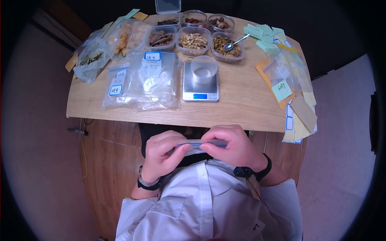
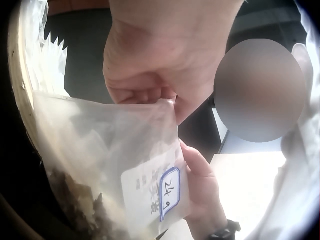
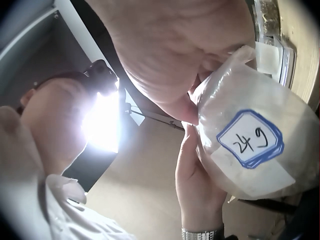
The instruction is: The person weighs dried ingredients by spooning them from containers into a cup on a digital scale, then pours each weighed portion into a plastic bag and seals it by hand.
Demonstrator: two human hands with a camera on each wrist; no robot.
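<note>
A clear zip bag is held in front of the shirt, just off the table's near edge. My left hand pinches its top edge between thumb and curled fingers, and my right hand pinches the same blue zip strip beside it. The two thumbs lie close together on the strip. A blue-bordered label reading 24 g is stuck on the bag. Brown dried pieces fill its lower part in the left wrist view. From the right wrist, the bag hangs below the pinched edge.
On the wooden table stands a digital scale bearing a clear cup. Behind it are tubs of dried herbs, one with a spoon. Labelled plastic bags lie left; papers and envelopes lie right.
</note>
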